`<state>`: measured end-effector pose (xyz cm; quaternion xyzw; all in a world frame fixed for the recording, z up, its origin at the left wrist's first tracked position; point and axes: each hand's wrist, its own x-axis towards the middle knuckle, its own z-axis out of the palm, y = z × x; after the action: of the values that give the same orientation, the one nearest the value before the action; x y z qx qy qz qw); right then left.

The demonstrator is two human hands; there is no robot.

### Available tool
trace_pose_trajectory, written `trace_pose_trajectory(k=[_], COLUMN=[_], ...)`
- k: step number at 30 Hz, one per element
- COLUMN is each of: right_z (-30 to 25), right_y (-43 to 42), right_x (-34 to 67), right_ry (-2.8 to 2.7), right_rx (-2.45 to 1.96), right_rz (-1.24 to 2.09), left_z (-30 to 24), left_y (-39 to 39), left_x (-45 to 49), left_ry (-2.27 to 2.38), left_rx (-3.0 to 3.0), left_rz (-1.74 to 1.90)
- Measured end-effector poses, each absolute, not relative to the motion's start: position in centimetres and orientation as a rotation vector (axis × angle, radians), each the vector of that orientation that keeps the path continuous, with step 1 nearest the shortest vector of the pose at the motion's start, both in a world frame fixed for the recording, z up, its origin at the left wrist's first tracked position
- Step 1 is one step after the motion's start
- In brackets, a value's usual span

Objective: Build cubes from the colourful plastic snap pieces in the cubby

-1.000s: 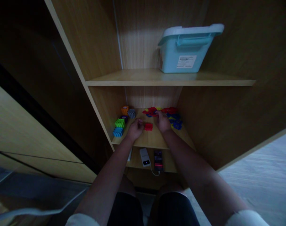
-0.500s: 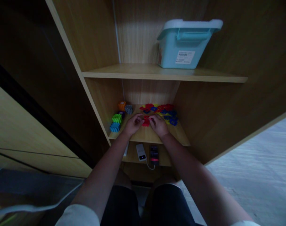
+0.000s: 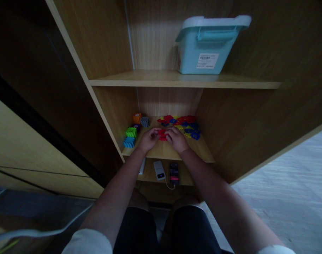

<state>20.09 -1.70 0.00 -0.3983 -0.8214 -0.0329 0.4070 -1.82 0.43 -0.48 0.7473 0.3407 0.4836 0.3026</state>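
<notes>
Both of my hands meet over the middle shelf at red plastic interlocking pieces [image 3: 162, 134]. My left hand [image 3: 149, 138] pinches the red pieces from the left side. From the right, my right hand [image 3: 176, 137] has its fingers closed on them too. How the red pieces join is too small to make out. Behind and to the right lies a spread of loose flat red, blue and yellow pieces [image 3: 189, 121]. On the left stand assembled cubes: an orange cube [image 3: 137, 118], a grey cube [image 3: 144, 122], a green cube [image 3: 131, 132] and a light blue cube [image 3: 129, 142].
A lidded light blue storage box [image 3: 207, 47] sits on the upper shelf [image 3: 150, 83]. Below my hands, a white power bank [image 3: 159, 170] is cabled to a phone [image 3: 174, 173]. Wooden cabinet walls [image 3: 237, 130] enclose the shelves on both sides.
My right hand's fingers have moved slightly left, closer to my left hand over the red pieces. The camera view has shifted a little.
</notes>
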Motion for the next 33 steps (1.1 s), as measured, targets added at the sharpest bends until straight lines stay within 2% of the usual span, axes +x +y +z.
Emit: trace_pose_trajectory(k=[12, 25, 33], right_z=[0.77, 0.70, 0.39], right_y=[-2.47, -2.44, -2.33], right_x=[20.09, 19.89, 20.07], right_ry=[-2.080, -2.035, -2.038], right_rx=[-1.160, -1.087, -1.192], right_rz=[-0.276, -0.131, -0.163], left_z=[0.02, -0.13, -0.46], left_y=[-0.14, 0.18, 0.19], left_x=[-1.56, -1.71, -1.41], left_ry=[0.868, 0.807, 0.754], left_rx=[1.979, 1.910, 1.841], left_rz=[1.316, 1.236, 1.227])
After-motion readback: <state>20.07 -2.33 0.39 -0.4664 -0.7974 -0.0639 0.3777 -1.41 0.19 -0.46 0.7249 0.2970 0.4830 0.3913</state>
